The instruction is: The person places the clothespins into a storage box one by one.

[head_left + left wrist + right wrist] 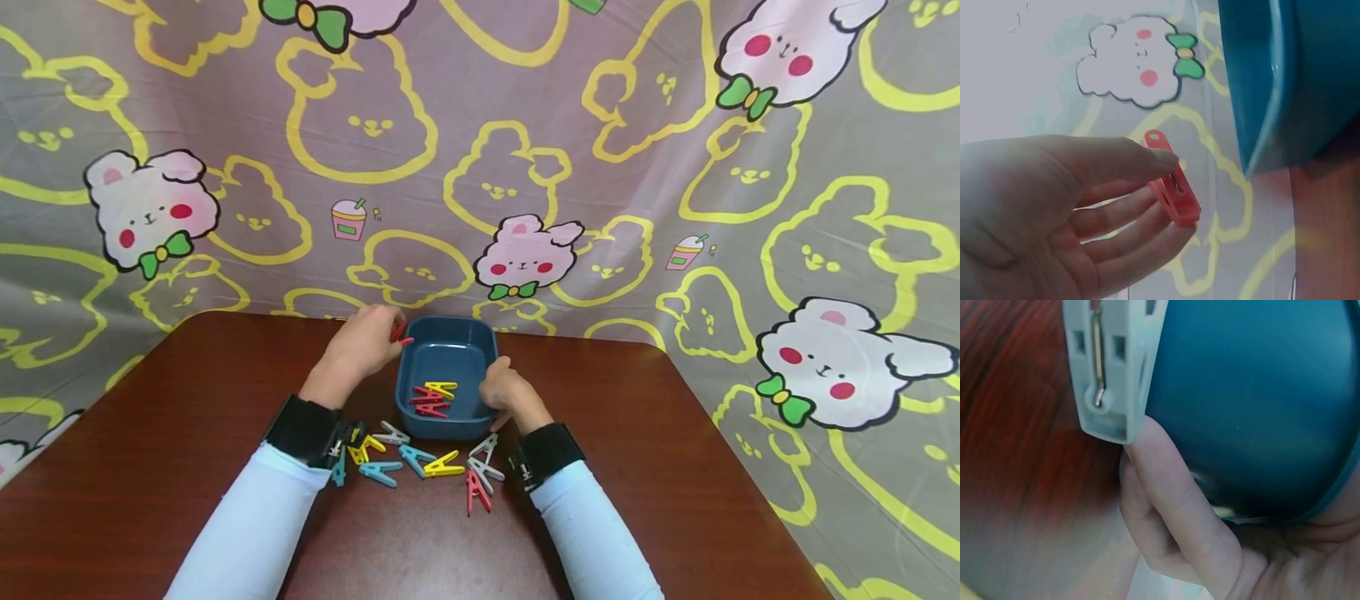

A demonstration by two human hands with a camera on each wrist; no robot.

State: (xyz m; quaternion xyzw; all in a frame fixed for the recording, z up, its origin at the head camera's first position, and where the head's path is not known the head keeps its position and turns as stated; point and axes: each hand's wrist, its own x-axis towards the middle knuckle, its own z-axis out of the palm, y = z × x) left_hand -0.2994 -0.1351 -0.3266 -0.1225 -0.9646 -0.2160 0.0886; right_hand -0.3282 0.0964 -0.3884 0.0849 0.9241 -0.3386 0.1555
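A dark blue plastic box (450, 429) stands on the table with several red and yellow clothespins (432, 398) lying at its near left inside. At its far left rim, my left hand (366, 340) pinches a red clothespin (1174, 181) between thumb and fingers, apart from the box wall in the left wrist view. My right hand (508, 392) grips the box's right side, its fingers (1175, 481) bent against the lower outer wall. Close to those fingertips appears a grey clothespin (1100, 369); whether they touch it, I cannot tell.
In front of the box lie several loose clothespins: blue (380, 473), yellow (444, 464), grey (483, 450) and red (477, 492). The brown table (630, 467) ends at the back against a patterned cloth (420, 200).
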